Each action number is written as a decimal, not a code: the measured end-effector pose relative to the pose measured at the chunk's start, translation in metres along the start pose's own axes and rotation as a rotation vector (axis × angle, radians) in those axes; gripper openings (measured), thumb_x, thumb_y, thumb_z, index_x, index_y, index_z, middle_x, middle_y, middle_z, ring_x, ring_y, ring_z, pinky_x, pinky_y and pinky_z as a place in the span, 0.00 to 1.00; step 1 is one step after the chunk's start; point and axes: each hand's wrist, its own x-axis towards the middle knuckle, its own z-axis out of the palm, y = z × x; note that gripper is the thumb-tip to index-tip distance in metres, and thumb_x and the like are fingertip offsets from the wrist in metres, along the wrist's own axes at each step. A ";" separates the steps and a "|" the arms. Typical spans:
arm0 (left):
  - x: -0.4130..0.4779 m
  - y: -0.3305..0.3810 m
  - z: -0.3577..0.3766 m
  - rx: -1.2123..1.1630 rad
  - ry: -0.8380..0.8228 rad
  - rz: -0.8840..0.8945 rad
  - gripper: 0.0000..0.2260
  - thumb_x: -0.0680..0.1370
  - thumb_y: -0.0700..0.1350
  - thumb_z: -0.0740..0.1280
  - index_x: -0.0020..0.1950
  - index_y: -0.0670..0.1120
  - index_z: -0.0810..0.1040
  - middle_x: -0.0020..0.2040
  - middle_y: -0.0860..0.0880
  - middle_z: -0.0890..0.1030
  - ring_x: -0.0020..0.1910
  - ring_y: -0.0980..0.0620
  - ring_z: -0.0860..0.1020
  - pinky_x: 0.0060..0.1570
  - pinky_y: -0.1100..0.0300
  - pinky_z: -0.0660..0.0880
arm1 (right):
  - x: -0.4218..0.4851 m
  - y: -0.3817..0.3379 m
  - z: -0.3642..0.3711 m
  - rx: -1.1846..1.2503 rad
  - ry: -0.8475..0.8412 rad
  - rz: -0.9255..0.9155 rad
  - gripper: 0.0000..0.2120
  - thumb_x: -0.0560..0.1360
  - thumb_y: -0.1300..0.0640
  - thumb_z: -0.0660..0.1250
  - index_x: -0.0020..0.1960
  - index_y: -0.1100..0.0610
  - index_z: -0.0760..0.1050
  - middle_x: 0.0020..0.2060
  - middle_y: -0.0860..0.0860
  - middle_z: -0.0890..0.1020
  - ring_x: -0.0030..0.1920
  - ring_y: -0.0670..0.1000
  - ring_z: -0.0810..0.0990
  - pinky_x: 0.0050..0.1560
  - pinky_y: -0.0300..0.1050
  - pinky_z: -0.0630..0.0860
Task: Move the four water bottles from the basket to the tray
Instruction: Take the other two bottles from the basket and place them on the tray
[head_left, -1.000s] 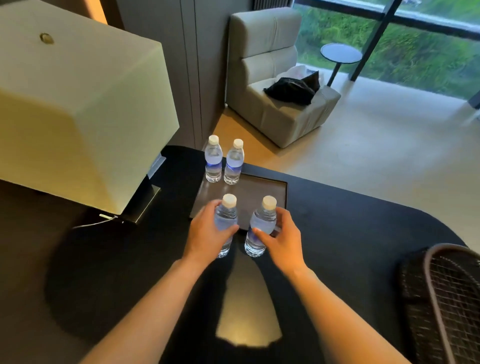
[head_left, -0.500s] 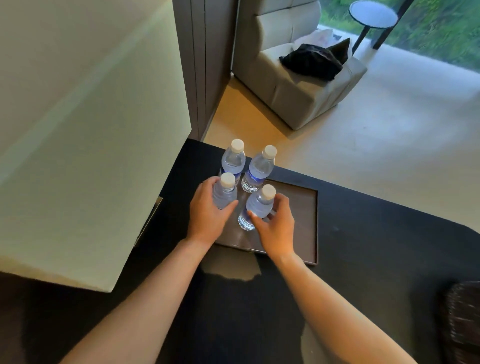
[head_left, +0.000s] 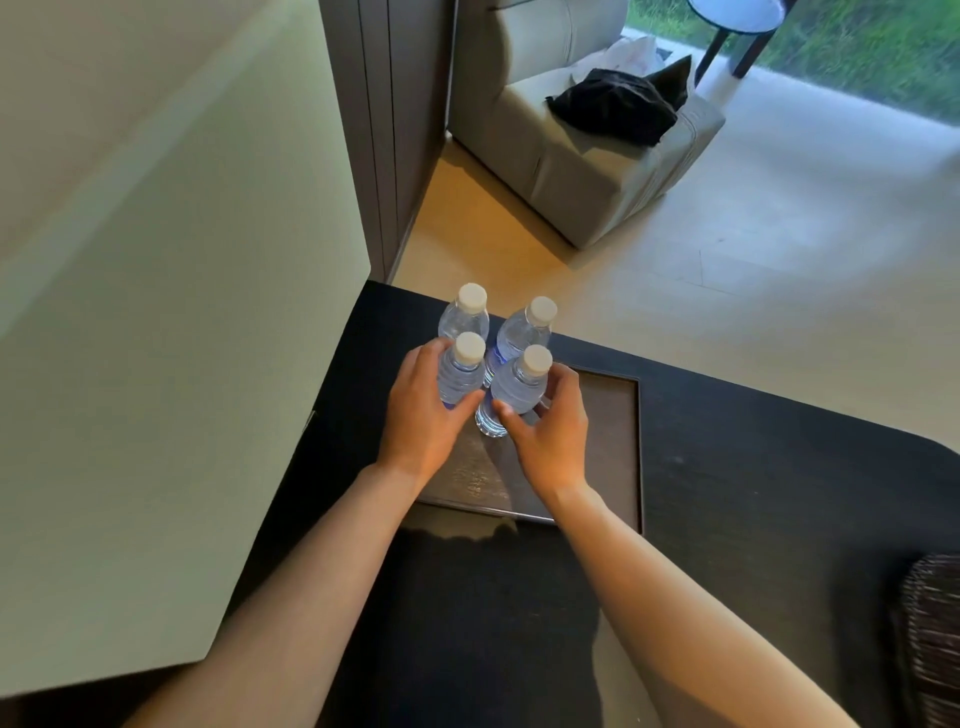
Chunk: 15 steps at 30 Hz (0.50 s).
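Four water bottles stand upright in a tight cluster at the far left corner of the tray (head_left: 613, 447), which lies on the dark table (head_left: 753, 467). The left hand (head_left: 423, 415) wraps its fingers around the near left bottle (head_left: 460, 376), and the right hand (head_left: 550, 431) grips the near right bottle (head_left: 514, 389) low on its body. Just behind them stand the far left bottle (head_left: 464, 316) and the far right bottle (head_left: 524, 327), untouched. The basket (head_left: 932, 639) sits at the table's right edge, well apart from the tray. A large lampshade (head_left: 156, 312) fills the left side.
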 end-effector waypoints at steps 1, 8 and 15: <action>0.001 -0.001 0.000 0.001 -0.004 0.002 0.29 0.72 0.45 0.80 0.71 0.48 0.73 0.67 0.47 0.77 0.65 0.52 0.76 0.62 0.58 0.76 | 0.000 0.000 0.001 0.000 0.003 -0.002 0.31 0.71 0.54 0.81 0.65 0.43 0.66 0.59 0.42 0.77 0.59 0.36 0.77 0.59 0.31 0.74; 0.002 -0.007 0.003 0.000 -0.019 0.010 0.31 0.72 0.45 0.80 0.72 0.48 0.72 0.68 0.47 0.76 0.65 0.55 0.75 0.58 0.68 0.70 | 0.001 0.000 0.004 -0.003 0.001 -0.007 0.31 0.71 0.53 0.81 0.65 0.44 0.66 0.60 0.43 0.76 0.61 0.43 0.78 0.58 0.31 0.74; -0.002 -0.008 0.006 0.007 -0.007 0.011 0.32 0.72 0.46 0.80 0.73 0.52 0.70 0.69 0.49 0.74 0.67 0.56 0.73 0.60 0.65 0.72 | -0.001 -0.002 0.000 0.000 -0.021 0.000 0.32 0.70 0.52 0.82 0.66 0.44 0.66 0.61 0.45 0.77 0.62 0.43 0.78 0.61 0.36 0.75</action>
